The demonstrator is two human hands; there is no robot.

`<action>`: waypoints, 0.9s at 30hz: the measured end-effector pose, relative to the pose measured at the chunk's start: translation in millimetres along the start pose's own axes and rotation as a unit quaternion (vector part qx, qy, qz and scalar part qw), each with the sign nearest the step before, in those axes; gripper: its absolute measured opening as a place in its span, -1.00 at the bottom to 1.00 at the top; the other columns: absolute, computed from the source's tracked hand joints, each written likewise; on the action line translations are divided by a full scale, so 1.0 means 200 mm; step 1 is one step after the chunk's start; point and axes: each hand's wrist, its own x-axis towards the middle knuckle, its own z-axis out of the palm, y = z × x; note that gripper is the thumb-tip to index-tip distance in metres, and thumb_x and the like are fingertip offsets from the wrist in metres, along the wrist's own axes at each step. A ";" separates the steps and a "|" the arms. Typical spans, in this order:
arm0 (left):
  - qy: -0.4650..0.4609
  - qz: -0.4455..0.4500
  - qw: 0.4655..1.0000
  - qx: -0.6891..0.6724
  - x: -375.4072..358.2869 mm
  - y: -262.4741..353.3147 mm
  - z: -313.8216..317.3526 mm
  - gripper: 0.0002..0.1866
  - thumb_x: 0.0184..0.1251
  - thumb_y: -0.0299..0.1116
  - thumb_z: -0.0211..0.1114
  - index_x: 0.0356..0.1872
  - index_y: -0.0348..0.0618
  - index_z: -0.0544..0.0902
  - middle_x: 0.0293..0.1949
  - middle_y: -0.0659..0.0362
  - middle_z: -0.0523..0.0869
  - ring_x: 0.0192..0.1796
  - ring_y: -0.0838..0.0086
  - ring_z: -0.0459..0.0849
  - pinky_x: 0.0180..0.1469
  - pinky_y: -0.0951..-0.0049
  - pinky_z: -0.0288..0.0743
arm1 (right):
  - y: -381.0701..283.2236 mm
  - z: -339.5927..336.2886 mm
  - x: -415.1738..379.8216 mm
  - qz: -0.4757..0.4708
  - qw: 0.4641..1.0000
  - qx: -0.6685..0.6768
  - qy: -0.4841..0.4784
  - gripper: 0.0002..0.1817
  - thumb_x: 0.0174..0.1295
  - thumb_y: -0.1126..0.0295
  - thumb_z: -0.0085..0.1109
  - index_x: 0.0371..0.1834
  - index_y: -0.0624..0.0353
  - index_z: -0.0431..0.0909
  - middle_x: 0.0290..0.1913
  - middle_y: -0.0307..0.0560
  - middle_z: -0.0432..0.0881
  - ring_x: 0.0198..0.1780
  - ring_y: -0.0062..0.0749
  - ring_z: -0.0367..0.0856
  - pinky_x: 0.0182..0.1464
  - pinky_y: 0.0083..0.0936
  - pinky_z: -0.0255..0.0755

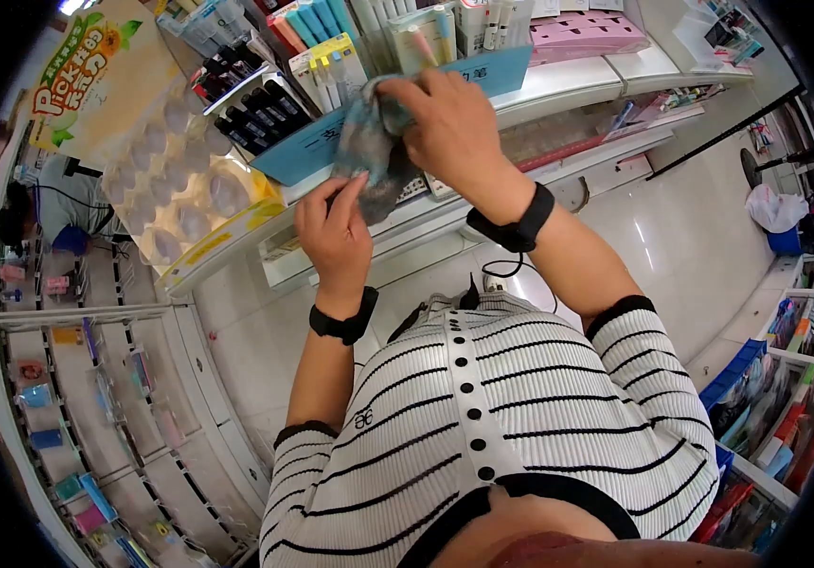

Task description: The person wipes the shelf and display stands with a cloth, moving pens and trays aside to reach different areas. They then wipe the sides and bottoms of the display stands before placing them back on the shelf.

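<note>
**Both Your Hands Grip a Grey-Green Cloth at the Pen Display**

You have the grey-green cloth (366, 133) between your two hands, bunched and hanging over the front of the blue label strip (298, 151), which carries dark printed characters. Your right hand (454, 128) pinches its upper part, with the index finger bent over the fabric and the back of the hand facing up. Your left hand (336, 232) holds the lower left edge between thumb and fingertips, with its other fingers curled. The cloth's lower end hangs past the strip, in front of the shelf edge.

Behind the strip, to the left of the cloth, you have the black markers (265, 114) lined up in their holder. Just beside them stands the yellow box (322, 68) of pale-barrelled pens, near the cloth's top. Farther left is the clear domed tray (184, 180), below the fruit-printed display card (94, 76) (its large orange lettering sits sideways to your view). To the right, past the end of the strip, the pink box (587, 33) rests on the white shelf (554, 93).

You wear a black band on each wrist and the black-striped white shirt (445, 379). Below the shelf, you can see the glossy floor (653, 241).
</note>
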 end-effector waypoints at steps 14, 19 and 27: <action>0.006 0.004 1.000 0.019 -0.01 -0.01 -0.03 -0.60 0.13 -0.70 0.29 -0.08 0.03 0.79 -0.11 0.15 0.66 -0.05 0.20 0.58 0.06 0.28 0.44 | 0.01 -0.08 -0.01 0.036 0.995 0.051 -0.075 -0.40 -0.13 0.56 0.32 0.11 -0.06 0.58 -0.21 -0.06 0.52 -0.11 0.00 0.56 -0.11 -0.17 0.48; -0.010 -0.015 0.998 0.056 -0.12 -0.06 -0.15 -0.57 0.06 -0.72 0.29 -0.11 0.05 0.80 -0.10 0.17 0.67 -0.04 0.21 0.60 0.07 0.24 0.44 | 0.00 -0.17 -0.15 -0.019 0.986 0.112 -0.122 -0.43 -0.18 0.60 0.27 0.04 0.01 0.65 -0.23 -0.07 0.50 -0.15 -0.06 0.53 -0.12 -0.21 0.45; 0.079 0.073 0.989 0.100 0.05 0.03 -0.25 -0.55 0.05 -0.64 0.27 -0.07 0.16 0.79 -0.10 0.31 0.66 -0.01 0.33 0.59 0.09 0.29 0.31 | -0.01 -0.34 -0.08 -0.022 0.995 0.095 -0.037 -0.45 -0.20 0.59 0.29 0.00 0.03 0.66 -0.23 -0.12 0.52 -0.19 -0.15 0.52 -0.16 -0.29 0.46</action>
